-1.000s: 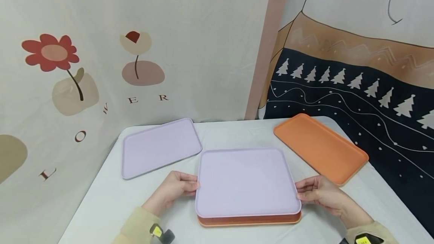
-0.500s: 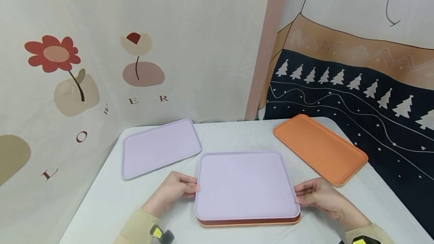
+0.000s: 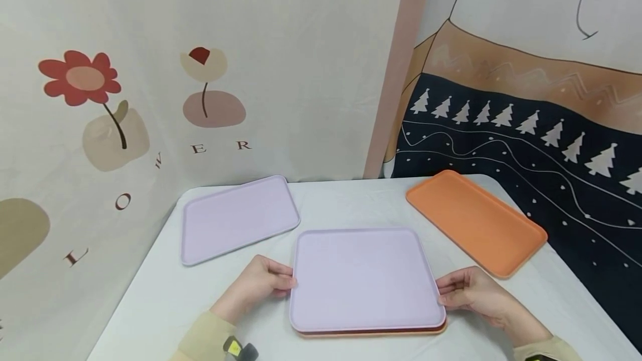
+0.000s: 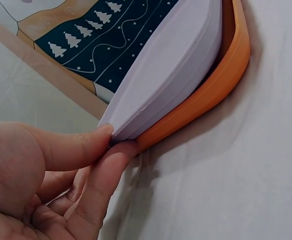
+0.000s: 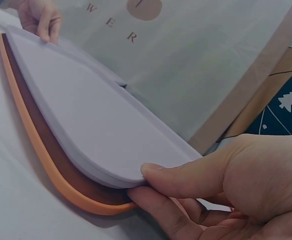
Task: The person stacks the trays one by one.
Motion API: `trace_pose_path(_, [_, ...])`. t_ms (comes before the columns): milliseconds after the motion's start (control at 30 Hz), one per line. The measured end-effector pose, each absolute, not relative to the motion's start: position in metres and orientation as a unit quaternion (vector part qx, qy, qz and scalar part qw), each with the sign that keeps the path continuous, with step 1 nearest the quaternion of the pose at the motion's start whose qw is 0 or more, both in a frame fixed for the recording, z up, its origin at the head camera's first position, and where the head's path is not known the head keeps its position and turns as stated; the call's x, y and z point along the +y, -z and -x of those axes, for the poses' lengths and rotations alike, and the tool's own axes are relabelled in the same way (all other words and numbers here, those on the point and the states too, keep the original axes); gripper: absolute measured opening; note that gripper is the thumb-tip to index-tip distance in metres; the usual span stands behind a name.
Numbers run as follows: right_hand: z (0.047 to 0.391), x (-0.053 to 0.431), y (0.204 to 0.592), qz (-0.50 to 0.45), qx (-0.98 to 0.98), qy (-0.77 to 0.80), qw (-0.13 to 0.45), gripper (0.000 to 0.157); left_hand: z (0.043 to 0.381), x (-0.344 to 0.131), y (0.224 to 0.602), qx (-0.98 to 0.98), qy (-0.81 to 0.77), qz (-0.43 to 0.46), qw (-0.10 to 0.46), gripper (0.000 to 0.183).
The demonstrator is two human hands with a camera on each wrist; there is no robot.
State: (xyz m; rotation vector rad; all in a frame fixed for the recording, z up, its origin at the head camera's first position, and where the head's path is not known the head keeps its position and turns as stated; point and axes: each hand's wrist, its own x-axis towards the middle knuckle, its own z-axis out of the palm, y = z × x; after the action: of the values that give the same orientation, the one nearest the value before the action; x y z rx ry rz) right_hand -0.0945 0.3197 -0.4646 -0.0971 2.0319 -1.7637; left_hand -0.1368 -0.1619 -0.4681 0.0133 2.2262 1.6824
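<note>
A lilac tray (image 3: 366,280) lies over an orange tray (image 3: 381,334), whose front edge peeks out beneath it. My left hand (image 3: 258,283) pinches the lilac tray's left rim between thumb and fingers. On the opposite rim my right hand (image 3: 476,297) pinches the same tray. In the left wrist view, the lilac tray (image 4: 171,65) sits slightly tilted above the orange tray's wall (image 4: 201,102). A dark gap shows between the lilac tray (image 5: 91,110) and the orange rim (image 5: 61,185) in the right wrist view.
Another lilac tray (image 3: 238,219) lies at the back left of the white table (image 3: 346,202). A second orange tray (image 3: 476,222) lies angled at the back right. Printed cloth (image 3: 311,71) hangs behind the table.
Both hands have lowered the lilac tray toward me and down over the orange tray, so less of the orange tray's front shows. The two back trays have stayed put.
</note>
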Motion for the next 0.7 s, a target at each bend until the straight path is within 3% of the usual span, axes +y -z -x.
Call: trace_pose_path(700, [0.0936,0.3222,0.4629,0.021,0.745,0.628,0.223,0.041,0.1373,-0.1579,0.4579,0.811,-0.559,-0.026,0.172,0.021])
